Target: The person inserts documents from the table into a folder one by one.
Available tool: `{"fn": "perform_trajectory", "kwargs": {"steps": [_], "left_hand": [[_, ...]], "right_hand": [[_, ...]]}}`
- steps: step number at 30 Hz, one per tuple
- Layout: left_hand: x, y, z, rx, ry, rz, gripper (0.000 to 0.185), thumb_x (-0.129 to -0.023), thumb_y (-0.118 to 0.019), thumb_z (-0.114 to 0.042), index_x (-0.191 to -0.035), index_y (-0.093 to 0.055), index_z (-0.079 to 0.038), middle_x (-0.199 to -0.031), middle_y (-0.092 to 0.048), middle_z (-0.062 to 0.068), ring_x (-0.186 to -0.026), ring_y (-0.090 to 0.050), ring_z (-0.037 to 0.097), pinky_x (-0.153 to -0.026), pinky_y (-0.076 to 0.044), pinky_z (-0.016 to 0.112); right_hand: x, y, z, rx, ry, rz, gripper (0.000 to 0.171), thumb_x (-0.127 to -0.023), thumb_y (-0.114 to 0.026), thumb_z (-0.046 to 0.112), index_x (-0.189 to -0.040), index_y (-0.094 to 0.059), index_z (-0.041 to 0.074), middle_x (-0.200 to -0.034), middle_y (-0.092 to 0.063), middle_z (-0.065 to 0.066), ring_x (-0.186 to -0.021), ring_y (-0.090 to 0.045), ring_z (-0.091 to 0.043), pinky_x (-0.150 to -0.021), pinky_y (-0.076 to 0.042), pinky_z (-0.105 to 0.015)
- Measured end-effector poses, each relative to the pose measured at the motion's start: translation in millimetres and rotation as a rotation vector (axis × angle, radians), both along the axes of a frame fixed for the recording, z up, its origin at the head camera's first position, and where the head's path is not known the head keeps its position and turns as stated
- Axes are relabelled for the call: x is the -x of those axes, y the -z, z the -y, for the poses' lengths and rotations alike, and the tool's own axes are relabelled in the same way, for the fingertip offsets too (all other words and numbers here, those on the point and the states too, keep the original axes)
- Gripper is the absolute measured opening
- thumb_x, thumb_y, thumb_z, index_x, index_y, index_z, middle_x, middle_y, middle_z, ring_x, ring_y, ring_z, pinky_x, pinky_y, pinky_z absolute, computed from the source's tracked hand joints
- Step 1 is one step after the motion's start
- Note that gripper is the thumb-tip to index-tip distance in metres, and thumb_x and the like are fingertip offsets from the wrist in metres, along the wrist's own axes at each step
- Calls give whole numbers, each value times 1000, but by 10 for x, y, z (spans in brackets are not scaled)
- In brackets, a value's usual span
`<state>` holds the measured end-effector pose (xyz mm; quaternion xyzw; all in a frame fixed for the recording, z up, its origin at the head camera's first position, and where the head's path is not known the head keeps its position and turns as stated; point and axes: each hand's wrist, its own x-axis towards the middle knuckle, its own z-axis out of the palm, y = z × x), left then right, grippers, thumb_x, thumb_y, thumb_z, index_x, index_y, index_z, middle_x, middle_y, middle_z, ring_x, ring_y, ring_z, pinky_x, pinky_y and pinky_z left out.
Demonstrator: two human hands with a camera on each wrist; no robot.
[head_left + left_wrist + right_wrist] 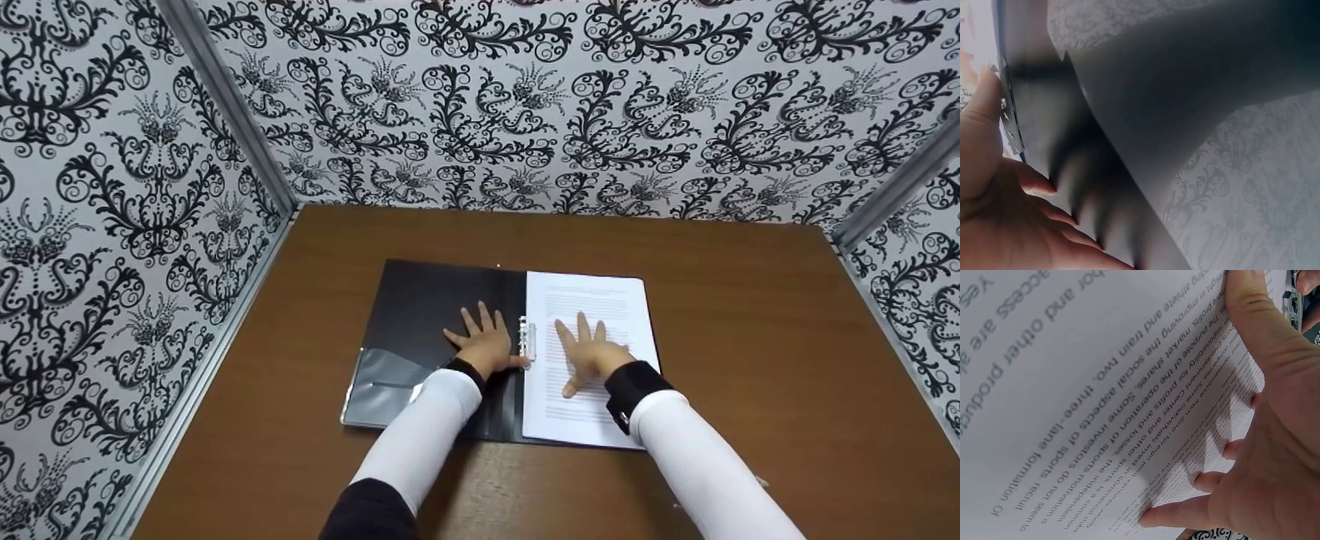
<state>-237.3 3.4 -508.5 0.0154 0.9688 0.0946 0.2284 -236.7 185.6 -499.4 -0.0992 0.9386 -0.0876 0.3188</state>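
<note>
A: Lying flat on the brown wooden table (750, 337), the open black plastic ring binder (420, 300) sits near the middle, square to the person. Where are the hands?

B: The left hand (486, 341) rests palm-down on the inside of the binder's left cover, fingers straight and spread, curled round nothing. Its thumb reaches toward the small silver metal ring clip (527, 339) on the spine; I cannot tell whether it touches.

A: And the other one?

B: The right hand (592, 352) lies flat on the white printed sheet of paper (592, 292), which fills the binder's right half. Fingers spread, pressing down, gripping nothing.

A: Do the wrist views agree?

B: Yes. The left wrist view shows the left hand (1005, 214) with fingertips (1044, 185) on the dark glossy cover, which mirrors the patterned wall. The right wrist view shows the right hand (1275, 455) splayed over lines of black text on the paper (1072, 382), the thumb lying along the page.

A: Anything else on the binder?

B: A clear plastic pocket (382, 382) at the lower left corner of the left cover, beside the left white sleeve (427, 427). Black-and-white damask-patterned walls (525, 112) enclose the table on three sides.
</note>
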Motion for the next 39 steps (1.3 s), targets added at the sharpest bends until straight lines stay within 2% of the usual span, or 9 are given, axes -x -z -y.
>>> {"fn": "perform_trajectory", "kwargs": {"steps": [9,15,24,33,39], "left_hand": [[14,-3,-18,32,3,4,111,-77,-63,-66,-156,-11,-10,-162,5,18,-147,5,46,-107,-11,75],[7,-56,0,20,9,23,109,-78,-64,-64,-156,-11,-10,-162,5,18,-147,4,46,-108,-13,74],[2,-59,27,-5,16,21,107,-79,-64,-63,-156,-12,-9,-162,5,19,-147,5,46,-107,-12,75],[-4,-24,48,-15,28,26,108,-80,-62,-64,-156,-10,-9,-162,8,19,-146,7,46,-107,-11,75],[17,8,86,-62,37,45,107,-81,-60,-65,-157,-7,-10,-162,10,18,-146,10,45,-107,-9,75]], "right_hand": [[16,8,-10,-7,-10,0,129,-64,-85,39,-157,3,18,-158,20,-25,-142,10,-55,-93,-12,-85],[17,10,-9,2,4,6,130,-64,-85,38,-157,4,19,-158,22,-23,-142,12,-54,-95,-10,-84],[16,17,5,-10,1,-2,128,-65,-84,39,-157,3,20,-158,21,-23,-143,10,-53,-96,-10,-84],[7,2,3,-13,0,-5,128,-64,-84,39,-157,2,19,-158,18,-24,-142,9,-54,-95,-10,-84],[5,-13,7,-13,0,2,127,-66,-85,37,-157,2,17,-158,17,-25,-143,8,-54,-96,-12,-84]]}}
